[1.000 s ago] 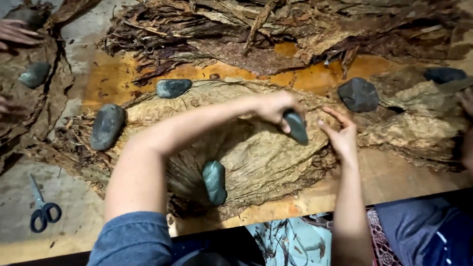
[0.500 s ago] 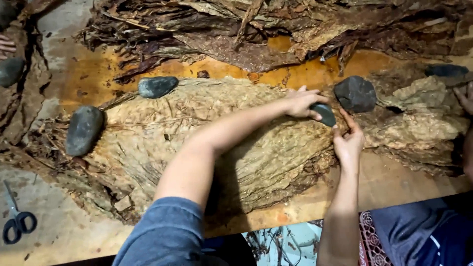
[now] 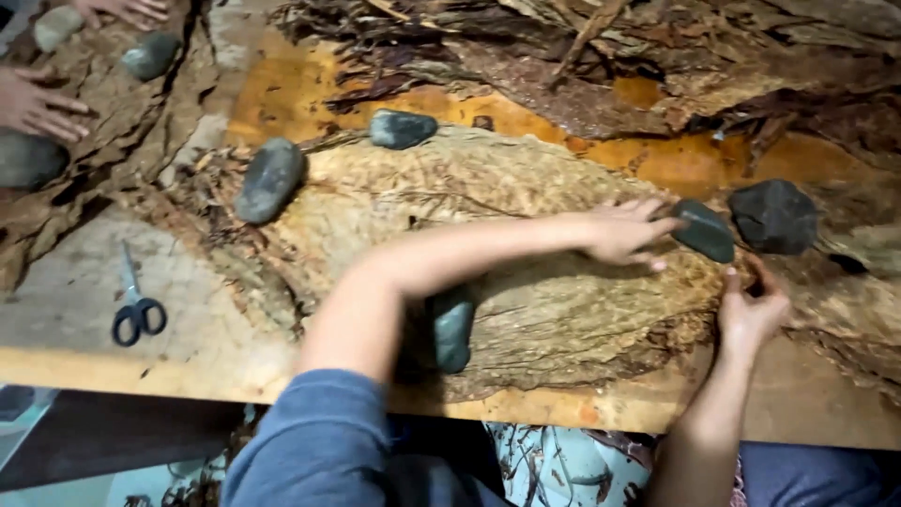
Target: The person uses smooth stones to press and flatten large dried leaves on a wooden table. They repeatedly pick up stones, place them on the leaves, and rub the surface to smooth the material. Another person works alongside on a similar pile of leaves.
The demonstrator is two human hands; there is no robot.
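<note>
Left hand stretched across the leaf, fingers spread flat, fingertips touching a dark stone at the leaf's right end, apparently to weigh it flat. Right hand just below that stone, fingers loosely curled, pinching the leaf's edge. More stones along the leaf's rim; scissors well left of the leaf.
</note>
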